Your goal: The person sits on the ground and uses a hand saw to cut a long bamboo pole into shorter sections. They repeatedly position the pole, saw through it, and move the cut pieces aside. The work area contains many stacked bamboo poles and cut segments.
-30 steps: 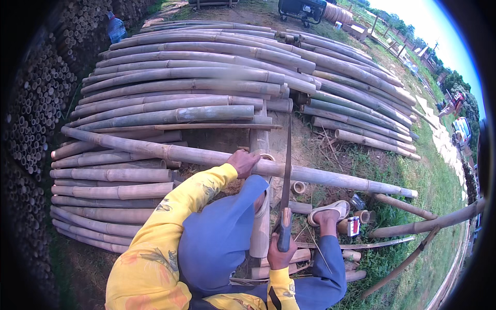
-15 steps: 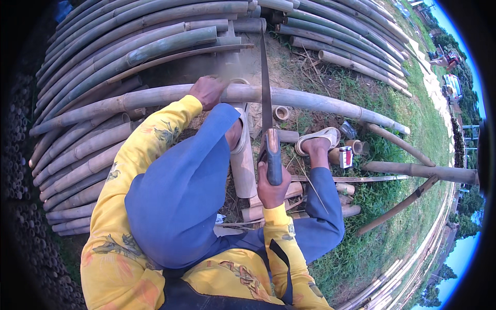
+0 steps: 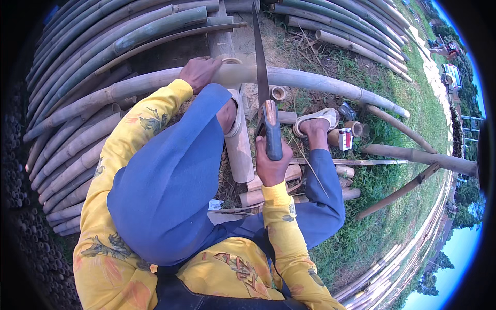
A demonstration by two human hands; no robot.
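Note:
A long pale bamboo pole (image 3: pixel 320 82) lies crosswise in front of me. My left hand (image 3: pixel 199 74) is closed on its top, left of a handsaw (image 3: pixel 261 62). The saw's long dark blade crosses the pole and points away from me, with its tip near the top of the view. My right hand (image 3: pixel 271 168) is wrapped around the saw's dark, worn handle. Pale dust blurs the pole just left of the blade. My bent left knee (image 3: pixel 170 170) is beside the left hand. How deep the blade sits in the pole cannot be made out.
Bamboo poles are stacked at the far left (image 3: pixel 124 36) and far right (image 3: pixel 351 46). Short bamboo pieces (image 3: pixel 256 197) lie between my legs. A cut bamboo ring (image 3: pixel 278 93) and a small red-and-white box (image 3: pixel 345 139) are near my right foot. A pole frame (image 3: pixel 418 160) stands at right.
The whole view has shifted, so the pole appears higher. The saw and my right hand have moved slightly forward. My left hand keeps its hold on the pole.

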